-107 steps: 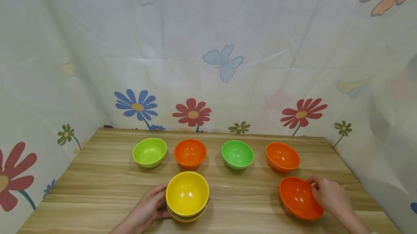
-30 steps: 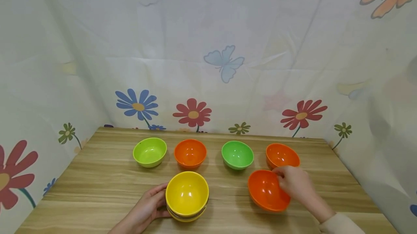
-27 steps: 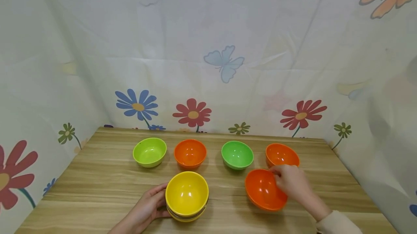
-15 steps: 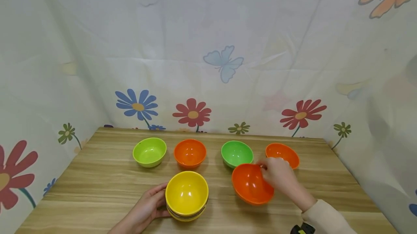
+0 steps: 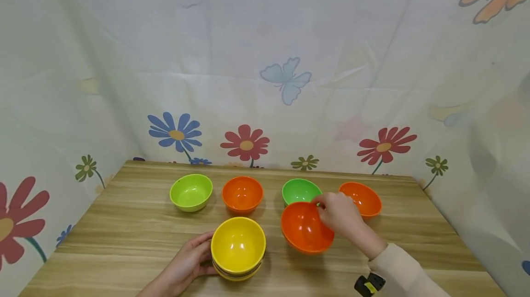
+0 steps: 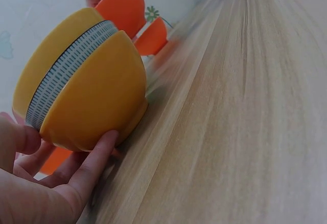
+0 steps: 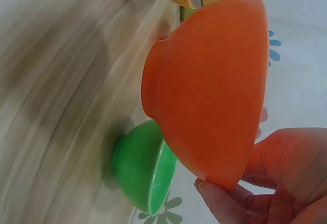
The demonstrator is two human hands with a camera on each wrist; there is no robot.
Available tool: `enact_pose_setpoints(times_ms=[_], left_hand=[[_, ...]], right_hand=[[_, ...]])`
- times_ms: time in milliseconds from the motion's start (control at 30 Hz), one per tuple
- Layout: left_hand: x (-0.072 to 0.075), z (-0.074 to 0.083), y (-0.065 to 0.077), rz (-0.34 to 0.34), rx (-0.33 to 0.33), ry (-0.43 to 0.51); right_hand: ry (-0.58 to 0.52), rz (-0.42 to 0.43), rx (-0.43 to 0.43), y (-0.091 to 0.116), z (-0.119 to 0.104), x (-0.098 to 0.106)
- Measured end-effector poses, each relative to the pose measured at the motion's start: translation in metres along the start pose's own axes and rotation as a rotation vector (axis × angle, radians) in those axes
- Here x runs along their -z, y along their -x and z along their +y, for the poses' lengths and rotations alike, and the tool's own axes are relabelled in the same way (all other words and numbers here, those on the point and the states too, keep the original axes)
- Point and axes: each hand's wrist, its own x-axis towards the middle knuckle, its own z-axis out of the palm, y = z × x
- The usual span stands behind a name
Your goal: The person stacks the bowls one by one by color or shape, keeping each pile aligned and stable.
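Observation:
My left hand (image 5: 187, 261) holds the left side of a stack of bowls (image 5: 238, 245) near the table's front. In the left wrist view, a patterned white bowl (image 6: 69, 71) sits between an upper yellow bowl (image 6: 48, 55) and a lower yellow bowl (image 6: 99, 94); thumb and fingers touch the stack. My right hand (image 5: 341, 215) pinches the rim of an orange bowl (image 5: 307, 228), tilted and lifted off the table, just right of the stack. From the right wrist, the outside of this orange bowl (image 7: 212, 81) shows, thumb and fingers at its rim.
Along the back of the wooden table (image 5: 136, 223) stand a lime-green bowl (image 5: 191, 192), an orange bowl (image 5: 242, 194), a green bowl (image 5: 299, 190) and another orange bowl (image 5: 364, 199). The right hand partly covers the last. A flower-printed cloth (image 5: 232, 76) hangs behind.
My right hand has carried the orange bowl leftward from the table's right side, raising it toward the stack; it now overlaps the green bowl in view. The left hand and stack have stayed put.

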Motion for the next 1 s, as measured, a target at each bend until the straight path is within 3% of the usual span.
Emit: enact_pose_setpoints(times_ms=[567,1000], left_hand=[[-0.001,0.001,-0.001,0.015,0.019,0.007],[0.000,0.000,0.000,0.001,0.003,0.008]], right_hand=[[0.027,0.011,0.103,-0.018,-0.034,0.010],[-0.009,-0.017,0.116,-0.025,-0.063,0.015]])
